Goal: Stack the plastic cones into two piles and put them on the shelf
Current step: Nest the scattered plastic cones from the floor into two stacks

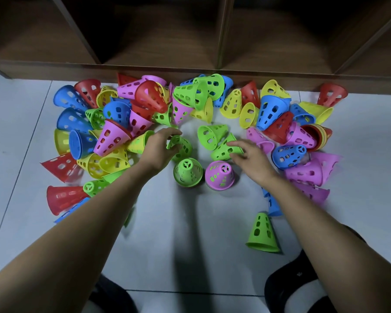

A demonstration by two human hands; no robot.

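Observation:
Several perforated plastic cones in red, blue, yellow, green and pink lie scattered on the pale floor below the wooden shelf (190,71). Two upright piles stand side by side in front of me: a green pile (187,173) and a pink-topped pile (220,176). My left hand (160,146) curls around a green cone (182,146) lying on its side just behind the green pile. My right hand (251,158) rests with fingers spread on another tipped green cone (225,149). A third green cone (210,135) lies between them.
The shelf has dark open compartments (158,30) along the top. A lone green cone (262,233) stands upright near my right forearm. A blue cone (272,205) is partly hidden behind that arm. My knees and dark shorts (287,288) sit at the bottom edge.

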